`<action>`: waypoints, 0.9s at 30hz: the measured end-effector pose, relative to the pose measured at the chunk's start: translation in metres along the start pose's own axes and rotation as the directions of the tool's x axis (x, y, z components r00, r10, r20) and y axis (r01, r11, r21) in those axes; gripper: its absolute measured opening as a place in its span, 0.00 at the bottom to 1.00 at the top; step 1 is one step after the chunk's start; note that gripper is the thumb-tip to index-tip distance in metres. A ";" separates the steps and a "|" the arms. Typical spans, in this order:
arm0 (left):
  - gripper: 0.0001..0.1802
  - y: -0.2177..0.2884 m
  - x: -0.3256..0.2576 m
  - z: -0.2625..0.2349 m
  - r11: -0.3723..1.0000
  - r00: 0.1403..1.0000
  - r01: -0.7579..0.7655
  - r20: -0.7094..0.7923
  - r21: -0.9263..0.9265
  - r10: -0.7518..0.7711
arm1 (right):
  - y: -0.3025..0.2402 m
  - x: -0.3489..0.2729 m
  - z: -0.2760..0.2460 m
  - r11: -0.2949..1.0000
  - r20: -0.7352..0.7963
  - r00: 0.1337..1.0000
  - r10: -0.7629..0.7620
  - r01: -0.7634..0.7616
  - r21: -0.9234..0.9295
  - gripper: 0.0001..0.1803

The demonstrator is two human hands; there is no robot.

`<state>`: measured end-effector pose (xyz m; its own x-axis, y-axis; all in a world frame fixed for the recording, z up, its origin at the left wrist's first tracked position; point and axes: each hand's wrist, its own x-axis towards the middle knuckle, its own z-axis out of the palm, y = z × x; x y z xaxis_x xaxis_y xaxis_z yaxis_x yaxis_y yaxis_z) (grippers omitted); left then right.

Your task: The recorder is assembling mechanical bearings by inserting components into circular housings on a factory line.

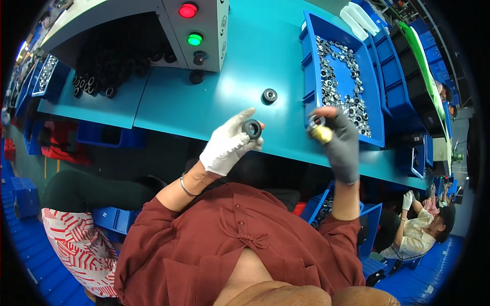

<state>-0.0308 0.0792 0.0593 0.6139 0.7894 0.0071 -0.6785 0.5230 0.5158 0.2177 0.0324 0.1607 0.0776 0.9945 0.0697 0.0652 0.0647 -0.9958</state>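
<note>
My left hand [228, 143], in a white glove, pinches a black ring [251, 129] with a hole through its middle. In a grey glove with bare fingertips, my right hand [341, 143] grips a small shiny metal ring [316, 121] beside the blue tray; something yellow shows at its fingers. Beyond the left hand, a black ring with a metal centre [269, 96] rests on the teal table. The blue tray [317, 76] to the right contains many loose metal rings [352, 104].
A white machine [213, 30] with red and green buttons stands at the back left, many black rings [109, 76] piled under it. One black ring [196, 77] lies by its corner. Stacked blue bins [395, 76] are at right. Other people sit at left and right.
</note>
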 end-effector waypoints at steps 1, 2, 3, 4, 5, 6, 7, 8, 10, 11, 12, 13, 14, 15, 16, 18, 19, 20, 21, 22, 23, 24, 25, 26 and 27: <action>0.37 -0.002 -0.001 0.004 1.000 1.000 0.006 0.000 -0.001 -0.006 | 0.004 -0.009 0.009 0.993 0.012 0.995 0.099 -0.100 0.061 0.16; 0.34 -0.005 -0.003 0.009 0.990 0.997 -0.028 -0.062 0.137 0.037 | 0.016 -0.016 0.017 0.991 0.024 0.994 0.111 -0.112 0.076 0.16; 0.31 -0.005 -0.005 0.009 0.963 0.988 -0.055 -0.124 0.265 0.091 | 0.023 -0.018 0.029 0.986 0.045 0.991 0.127 -0.131 0.104 0.15; 0.31 -0.003 -0.005 0.008 0.965 0.987 -0.053 -0.132 0.256 0.090 | 0.035 -0.021 0.040 0.962 0.060 0.985 0.163 -0.172 0.212 0.15; 0.29 -0.003 -0.007 0.010 0.897 0.977 -0.034 -0.175 0.441 0.123 | 0.047 -0.024 0.048 0.942 0.056 0.983 0.176 -0.184 0.282 0.15; 0.27 -0.003 -0.007 0.012 0.793 0.965 -0.001 -0.208 0.609 0.161 | 0.056 -0.028 0.054 0.916 0.048 0.981 0.187 -0.192 0.351 0.15; 0.27 -0.006 -0.008 0.014 0.793 0.965 0.001 -0.210 0.609 0.160 | 0.062 -0.031 0.060 0.884 0.038 0.977 0.211 -0.208 0.418 0.16; 0.27 -0.008 -0.007 0.016 0.688 0.951 -0.039 -0.185 0.725 0.248 | 0.066 -0.033 0.066 0.848 0.026 0.972 0.235 -0.218 0.484 0.16; 0.26 -0.009 -0.006 0.018 0.566 0.934 -0.069 -0.146 0.821 0.326 | 0.072 -0.034 0.073 0.793 0.039 0.968 0.250 -0.227 0.566 0.17; 0.26 -0.009 -0.006 0.020 0.488 0.930 -0.064 -0.126 0.871 0.345 | 0.071 -0.034 0.076 0.751 0.039 0.953 0.300 -0.261 0.606 0.17; 0.26 -0.009 -0.005 0.021 0.406 0.926 -0.057 -0.104 0.912 0.362 | 0.071 -0.034 0.078 0.706 0.042 0.936 0.350 -0.293 0.645 0.18; 0.26 -0.009 -0.005 0.022 0.411 0.928 -0.054 -0.106 0.910 0.358 | 0.076 -0.034 0.078 0.702 0.038 0.930 0.366 -0.302 0.645 0.19; 0.26 -0.008 -0.005 0.024 0.395 0.926 -0.042 -0.113 0.918 0.361 | 0.077 -0.034 0.079 0.702 0.036 0.929 0.369 -0.304 0.644 0.19; 0.25 -0.007 -0.005 0.025 0.379 0.924 -0.030 -0.119 0.925 0.364 | 0.077 -0.034 0.080 0.685 0.053 0.929 0.366 -0.308 0.660 0.19; 0.25 -0.007 -0.005 0.025 0.382 0.925 -0.028 -0.121 0.924 0.361 | 0.077 -0.034 0.080 0.668 0.070 0.929 0.363 -0.312 0.675 0.19; 0.26 -0.006 -0.005 0.024 0.408 0.931 0.007 -0.155 0.913 0.331 | 0.077 -0.035 0.081 0.672 0.072 0.924 0.376 -0.325 0.665 0.20; 0.26 -0.006 -0.004 0.021 0.410 0.931 0.009 -0.157 0.912 0.329 | 0.077 -0.035 0.081 0.676 0.074 0.919 0.386 -0.337 0.655 0.21; 0.27 -0.007 -0.005 0.018 0.373 0.927 -0.034 -0.110 0.927 0.360 | 0.077 -0.035 0.082 0.674 0.074 0.918 0.389 -0.339 0.656 0.21; 0.27 -0.008 -0.005 0.016 0.335 0.920 -0.077 -0.063 0.939 0.388 | 0.077 -0.035 0.082 0.657 0.084 0.916 0.391 -0.342 0.672 0.21; 0.27 -0.007 -0.005 0.017 0.336 0.920 -0.073 -0.066 0.939 0.386 | 0.077 -0.035 0.082 0.640 0.093 0.915 0.393 -0.344 0.687 0.22; 0.28 -0.006 -0.006 0.020 0.316 0.917 -0.066 -0.067 0.947 0.394 | 0.077 -0.035 0.082 0.638 0.092 0.913 0.397 -0.346 0.688 0.22; 0.28 -0.006 -0.007 0.022 0.294 0.913 -0.059 -0.067 0.954 0.401 | 0.077 -0.035 0.083 0.651 0.094 0.918 0.386 -0.343 0.678 0.22; 0.28 -0.007 -0.007 0.021 0.296 0.915 -0.055 -0.071 0.954 0.398 | 0.076 -0.035 0.083 0.663 0.097 0.922 0.375 -0.339 0.667 0.22; 0.29 -0.009 -0.006 0.018 0.285 0.905 -0.080 -0.050 0.955 0.422 | 0.076 -0.035 0.084 0.662 0.098 0.921 0.378 -0.342 0.667 0.22; 0.29 -0.010 -0.006 0.017 0.274 0.895 -0.106 -0.029 0.956 0.445 | 0.075 -0.034 0.084 0.657 0.094 0.913 0.396 -0.354 0.665 0.22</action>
<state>-0.0211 0.0638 0.0691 0.2362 0.9484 0.2114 0.1351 -0.2475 0.9594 0.1361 0.0101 0.0788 0.0027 0.9417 -0.3364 -0.6465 -0.2550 -0.7190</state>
